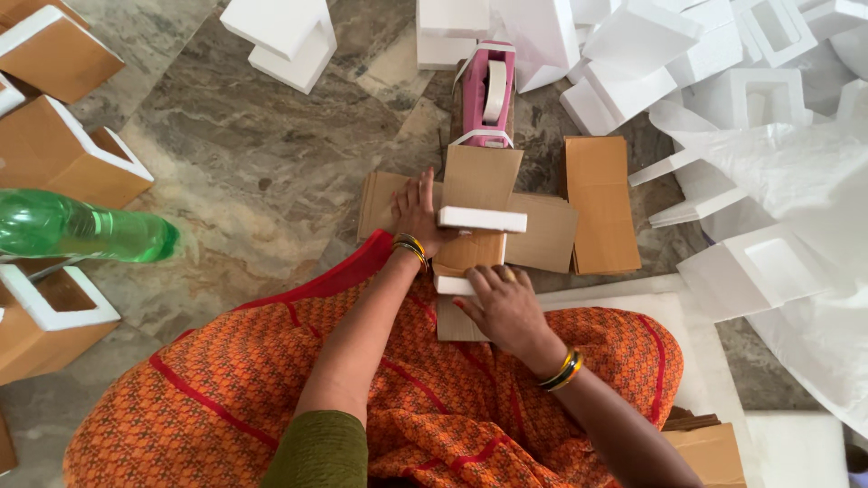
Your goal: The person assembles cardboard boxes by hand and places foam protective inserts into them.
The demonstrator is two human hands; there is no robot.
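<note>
I sit on the floor in an orange patterned garment. My left hand (418,213) rests on a small brown cardboard box (472,246), beside the white foam strip (482,219) fitted across its far end. My right hand (503,307) presses on the near end of the box, where a second white foam piece (449,286) shows. Both wrists wear bangles. The box's open flap (481,174) points away from me. Flat cardboard sheets (599,204) lie under and around it.
A pink tape dispenser (488,95) stands just beyond the box. White foam blocks (743,99) pile up at the top and right. Cardboard boxes with foam frames (65,154) line the left edge, with a green plastic bottle (86,228) among them. The floor is grey marble.
</note>
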